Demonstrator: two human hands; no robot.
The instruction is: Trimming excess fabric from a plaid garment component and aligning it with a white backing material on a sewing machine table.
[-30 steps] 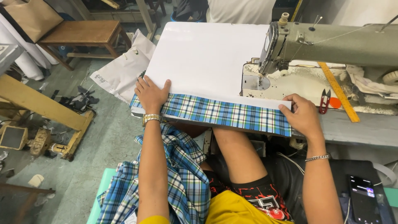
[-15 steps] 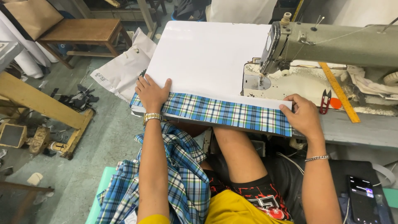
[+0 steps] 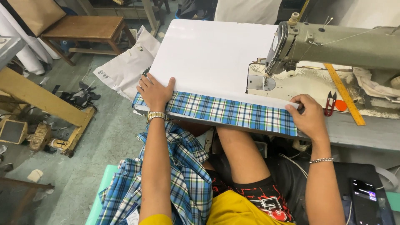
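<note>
Plaid strip [image 3: 225,113] flat under open left hand [image 3: 155,92], far end pinched by right hand [image 3: 307,116].

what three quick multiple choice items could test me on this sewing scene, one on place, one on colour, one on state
1. Where do the red thread snips lie?
A. on the machine bed beside the yellow ruler
B. on the floor
C. on the wooden bench

2. What colour is the plaid strip?
A. red and black
B. blue, white and green
C. plain grey

3. How does the left hand sit?
A. raised in the air
B. closed round scissors
C. pressed flat on the strip's left end

Answers: 1 A, the snips rest just left of the ruler. 2 B, the checks show those colours. 3 C, fingers spread on cloth; the right hand holds the other end.
</note>
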